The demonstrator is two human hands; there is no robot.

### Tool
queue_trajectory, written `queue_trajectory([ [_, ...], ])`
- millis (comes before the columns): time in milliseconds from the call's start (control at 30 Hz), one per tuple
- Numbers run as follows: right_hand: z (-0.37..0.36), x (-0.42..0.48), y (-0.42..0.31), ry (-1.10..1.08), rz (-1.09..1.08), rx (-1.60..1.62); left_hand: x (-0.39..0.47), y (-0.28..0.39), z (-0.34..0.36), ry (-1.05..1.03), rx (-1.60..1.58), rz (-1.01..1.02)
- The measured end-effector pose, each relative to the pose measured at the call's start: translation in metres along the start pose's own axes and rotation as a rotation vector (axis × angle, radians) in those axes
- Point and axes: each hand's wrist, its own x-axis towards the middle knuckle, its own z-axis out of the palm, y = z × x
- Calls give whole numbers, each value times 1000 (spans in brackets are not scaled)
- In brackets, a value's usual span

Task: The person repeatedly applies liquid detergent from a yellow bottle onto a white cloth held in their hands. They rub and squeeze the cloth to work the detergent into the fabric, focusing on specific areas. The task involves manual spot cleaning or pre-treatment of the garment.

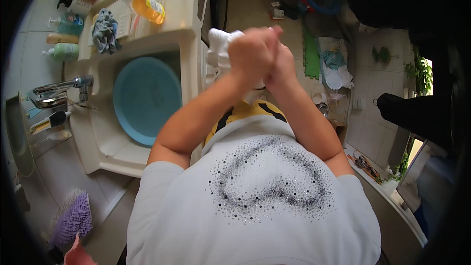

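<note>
My left hand [250,53], blurred, is closed in a fist in front of my body. A white ribbed cloth [220,42] bunches out on its left side, apparently gripped in it. My right hand [285,64] presses against the left one, its fingers curled. What lies between the palms is hidden, so I cannot tell whether the right hand also grips the cloth. To the left of my hands, a round blue basin [147,99] stands in a beige sink [105,143].
A chrome faucet [60,90] reaches from the wall beside the sink. On the sink's ribbed board lie a bottle of amber liquid [147,6] and a crumpled grey-blue cloth [105,32]. Several pump bottles line the wall. A purple chenille mop head [73,217] is at lower left.
</note>
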Motion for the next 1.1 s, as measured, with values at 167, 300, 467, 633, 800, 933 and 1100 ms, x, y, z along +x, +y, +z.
queue_trajectory([
  [167,33,-13,-44,278,392,650,14,-7,-5,-119,-14,-3],
  [300,-9,20,18,-358,166,958,-5,15,4,-34,-23,201],
  [467,38,-21,-53,248,395,644,29,-8,-15,-205,37,-144],
  [633,-11,18,16,-428,202,1048,-2,20,16,-124,262,144],
  [800,0,17,12,-385,270,947,-30,-58,46,-30,16,32],
  [933,14,6,6,-113,283,832,4,-26,17,-90,18,32],
  [1100,-1,14,13,-423,198,1027,-2,17,-1,-111,-10,191],
])
